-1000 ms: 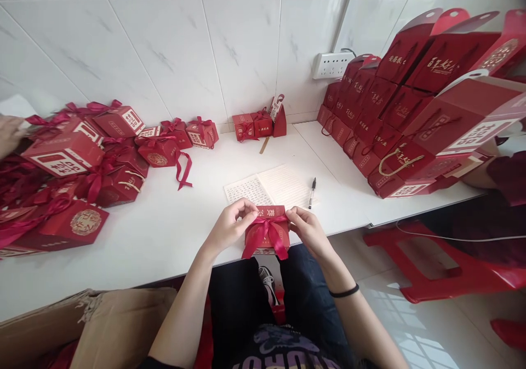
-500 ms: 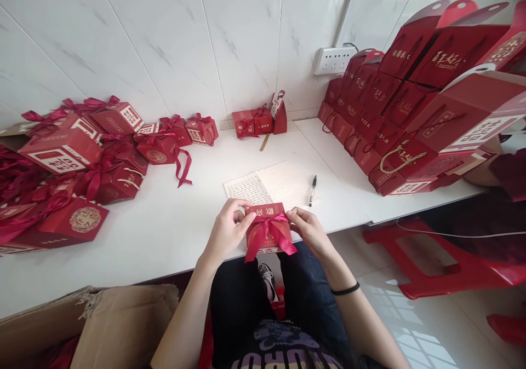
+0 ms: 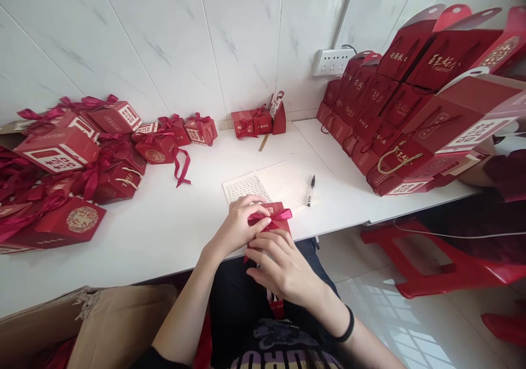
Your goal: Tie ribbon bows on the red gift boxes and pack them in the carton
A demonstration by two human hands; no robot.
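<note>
A small red box (image 3: 276,209) with gold lettering is at the table's front edge, partly covered by my hands. Across its top runs a pink-red ribbon bow (image 3: 283,214). My left hand (image 3: 241,224) pinches the ribbon near the knot between thumb and fingers, at the box's left side. Over the front of the box lies my right hand (image 3: 281,262), its fingers bent and apart, reaching left across the lower ribbon; whether its fingertips hold the ribbon is hidden. Behind the box lies an open notebook (image 3: 283,180) with a black pen (image 3: 311,190) on its right side.
Red ribboned boxes (image 3: 61,150) pile up at the left. Stacked red boxes (image 3: 382,106) stand at the right beside a person's sleeve (image 3: 507,174). A cardboard carton (image 3: 123,320) sits front left, a red stool (image 3: 431,254) front right. Several small boxes (image 3: 261,121) stand by the wall.
My right hand has moved left from the box's right side to over its front. My left hand has shifted right onto the bow, whose loops and tails are now partly covered.
</note>
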